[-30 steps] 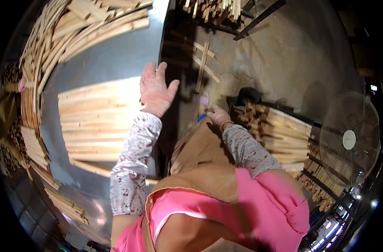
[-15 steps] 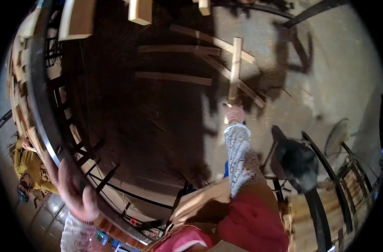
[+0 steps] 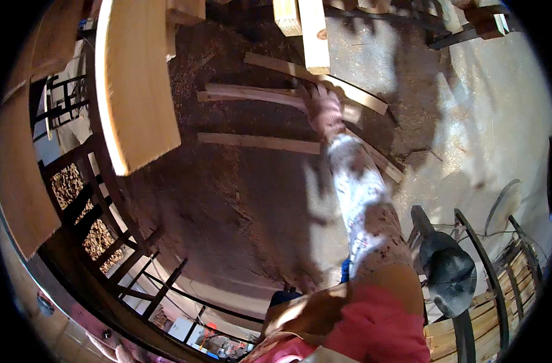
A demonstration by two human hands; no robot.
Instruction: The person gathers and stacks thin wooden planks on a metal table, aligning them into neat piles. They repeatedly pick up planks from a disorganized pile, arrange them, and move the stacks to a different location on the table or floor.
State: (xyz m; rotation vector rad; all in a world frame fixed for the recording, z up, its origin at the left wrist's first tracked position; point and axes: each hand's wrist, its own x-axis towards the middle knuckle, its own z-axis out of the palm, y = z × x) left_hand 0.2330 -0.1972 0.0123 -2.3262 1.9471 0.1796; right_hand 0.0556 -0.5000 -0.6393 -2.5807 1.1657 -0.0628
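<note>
My right hand (image 3: 324, 112), in a pale pink glove below a patterned sleeve, reaches forward over wooden strips lying on the floor. Its fingers look spread, with nothing visibly gripped. Just beyond it runs a long strip (image 3: 360, 97), slanting to the right. Another strip (image 3: 249, 92) ends beside the fingers on the left, and a third strip (image 3: 258, 143) lies nearer. A strip partly under my arm (image 3: 388, 164) points to the lower right. At the lower left edge, only part of my left hand (image 3: 107, 348) shows beside a metal edge; its fingers cannot be made out.
A wide pale board (image 3: 137, 85) juts in at the upper left, beside a brown board (image 3: 22, 175). Two timber ends (image 3: 314, 42) hang over the top edge. A dark cap (image 3: 448, 275) sits on a post at right, near stacked wood (image 3: 487, 320) in a black frame.
The wooden stick has left my right hand, which has moved farther forward over the floor strips. My left hand has dropped to the lower edge. The view has shifted, bringing the boards in larger.
</note>
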